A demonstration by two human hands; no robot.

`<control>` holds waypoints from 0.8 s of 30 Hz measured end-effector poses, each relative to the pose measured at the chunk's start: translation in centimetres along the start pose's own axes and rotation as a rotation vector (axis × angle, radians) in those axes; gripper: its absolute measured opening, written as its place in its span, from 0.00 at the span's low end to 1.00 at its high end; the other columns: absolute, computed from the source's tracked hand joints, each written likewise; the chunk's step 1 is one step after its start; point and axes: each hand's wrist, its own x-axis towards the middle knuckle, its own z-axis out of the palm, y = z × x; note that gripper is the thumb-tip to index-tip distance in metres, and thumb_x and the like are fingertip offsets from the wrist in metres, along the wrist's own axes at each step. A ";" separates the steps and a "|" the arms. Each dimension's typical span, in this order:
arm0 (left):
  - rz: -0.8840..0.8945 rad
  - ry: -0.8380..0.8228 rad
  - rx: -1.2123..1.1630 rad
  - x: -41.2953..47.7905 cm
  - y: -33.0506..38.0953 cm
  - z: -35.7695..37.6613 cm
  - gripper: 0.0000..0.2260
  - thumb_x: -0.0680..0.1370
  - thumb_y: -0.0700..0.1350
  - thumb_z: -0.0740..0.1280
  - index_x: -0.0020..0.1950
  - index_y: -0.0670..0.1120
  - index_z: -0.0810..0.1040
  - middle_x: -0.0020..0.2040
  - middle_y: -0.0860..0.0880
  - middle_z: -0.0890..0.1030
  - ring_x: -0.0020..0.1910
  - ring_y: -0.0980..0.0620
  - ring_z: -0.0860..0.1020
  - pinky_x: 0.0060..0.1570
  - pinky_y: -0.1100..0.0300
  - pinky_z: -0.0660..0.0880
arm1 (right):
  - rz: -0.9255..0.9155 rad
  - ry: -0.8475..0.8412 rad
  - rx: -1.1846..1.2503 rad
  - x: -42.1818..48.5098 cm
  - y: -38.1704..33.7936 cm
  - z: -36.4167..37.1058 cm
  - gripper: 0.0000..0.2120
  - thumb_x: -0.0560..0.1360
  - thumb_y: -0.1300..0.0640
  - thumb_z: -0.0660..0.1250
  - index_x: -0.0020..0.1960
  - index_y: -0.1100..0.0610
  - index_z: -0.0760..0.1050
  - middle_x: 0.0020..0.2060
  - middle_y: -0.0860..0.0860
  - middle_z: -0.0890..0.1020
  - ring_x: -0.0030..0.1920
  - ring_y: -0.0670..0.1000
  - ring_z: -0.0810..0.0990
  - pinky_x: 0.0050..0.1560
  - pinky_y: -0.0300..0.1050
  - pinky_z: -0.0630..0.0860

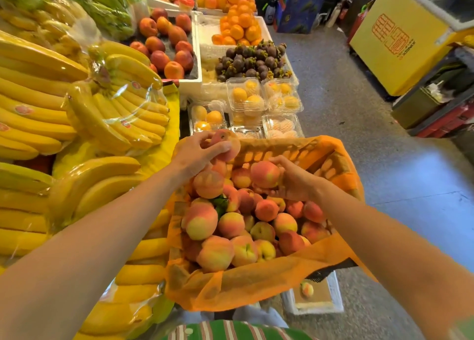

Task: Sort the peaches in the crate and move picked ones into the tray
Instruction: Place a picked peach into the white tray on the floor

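Striped cloth in green, white and red is seen at the bottom edge, just short of the near side of the crate. One crate is shown, lined with orange mesh that is draped over its near rim. Peaches are piled inside it; more than twenty can be made out, but an exact count cannot be given because they are heaped on one another.

Two hands are held over the far half of the crate. One peach is gripped by the left hand above the far left corner, with the fingers curled round it. A second peach is cupped from beneath by the right hand, just above the pile, its fingers wrapped round the fruit.

One white tray is seen on the floor below the crate's near right corner, and a single peach is lying in it.

Left of the crate, many bunches of bananas are stacked on the counter. Beyond the crate's far rim, six clear boxes of yellow fruit are counted, some partly hidden, and one heap of mangosteens is set behind them.
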 end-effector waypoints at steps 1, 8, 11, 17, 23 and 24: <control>0.001 -0.026 -0.004 0.1 0.3 0.4 0.24 0.67 0.58 0.74 0.58 0.48 0.78 0.44 0.49 0.81 0.37 0.54 0.79 0.32 0.64 0.75 | -0.015 0.004 -0.076 -0.7 -0.1 -0.7 0.20 0.77 0.44 0.61 0.62 0.57 0.73 0.54 0.56 0.80 0.51 0.54 0.79 0.51 0.44 0.76; -0.059 -0.294 -0.002 0.7 1.2 3.9 0.25 0.64 0.55 0.77 0.59 0.52 0.78 0.54 0.45 0.81 0.54 0.45 0.80 0.56 0.44 0.78 | 0.024 0.361 -1.251 -4.3 0.4 -6.5 0.23 0.71 0.53 0.73 0.64 0.52 0.70 0.59 0.50 0.73 0.58 0.52 0.73 0.54 0.46 0.75; -0.074 -0.371 0.004 0.6 1.6 5.1 0.25 0.60 0.58 0.77 0.55 0.55 0.79 0.55 0.44 0.79 0.55 0.43 0.79 0.56 0.43 0.78 | 0.021 0.437 -1.491 -4.5 1.3 -7.0 0.27 0.70 0.50 0.71 0.67 0.51 0.69 0.61 0.54 0.74 0.61 0.56 0.74 0.58 0.49 0.73; -0.133 -0.433 0.035 0.9 0.8 5.8 0.24 0.65 0.55 0.78 0.59 0.57 0.77 0.56 0.45 0.79 0.54 0.46 0.79 0.56 0.47 0.78 | -0.053 0.554 -1.722 -3.3 1.8 -7.6 0.20 0.79 0.50 0.56 0.70 0.51 0.67 0.61 0.59 0.72 0.61 0.63 0.71 0.61 0.55 0.70; -0.154 -0.509 0.017 0.9 0.7 6.0 0.24 0.71 0.45 0.75 0.66 0.53 0.73 0.56 0.49 0.77 0.54 0.51 0.77 0.47 0.62 0.78 | -0.273 0.660 -1.623 -2.8 2.3 -6.6 0.18 0.77 0.53 0.62 0.65 0.53 0.72 0.59 0.56 0.74 0.60 0.58 0.73 0.58 0.54 0.71; -0.152 -0.516 0.015 0.7 0.8 6.2 0.23 0.71 0.45 0.75 0.65 0.53 0.74 0.55 0.50 0.77 0.53 0.52 0.77 0.44 0.64 0.77 | -0.346 0.626 -1.408 -3.2 2.2 -6.2 0.20 0.76 0.53 0.65 0.67 0.53 0.71 0.60 0.55 0.74 0.61 0.56 0.74 0.59 0.53 0.73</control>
